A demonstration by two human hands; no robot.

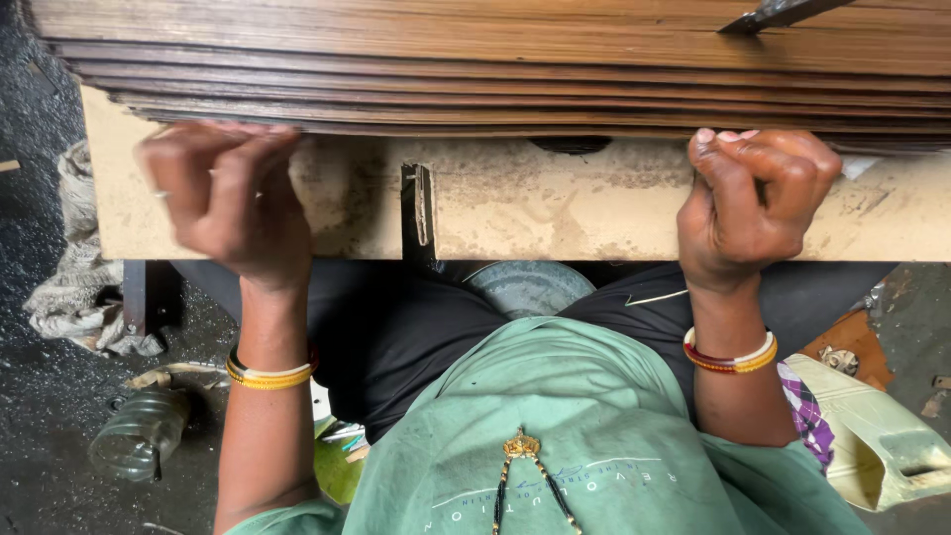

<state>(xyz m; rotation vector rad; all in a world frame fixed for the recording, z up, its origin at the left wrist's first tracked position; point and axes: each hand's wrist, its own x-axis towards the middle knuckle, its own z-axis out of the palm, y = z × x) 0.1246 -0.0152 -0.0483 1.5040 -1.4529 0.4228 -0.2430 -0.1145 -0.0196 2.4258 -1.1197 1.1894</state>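
Observation:
A stack of thin brown wood veneer sheets (495,69) lies on a pale, stained workbench (555,208) that runs across the view. My left hand (223,198), blurred by motion, has its fingertips at the near edge of the stack on the left. My right hand (753,203) is curled, fingertips pinching the stack's near edge on the right. Both wrists wear yellow and red bangles. A green garment covers my lap below the bench.
A dark metal bracket (418,213) is fixed to the bench's front face. On the dark floor lie a crumpled cloth (74,287) and a clear plastic bottle (139,436) at left, a pale plastic container (882,441) at right. A dark tool (778,14) rests on the stack.

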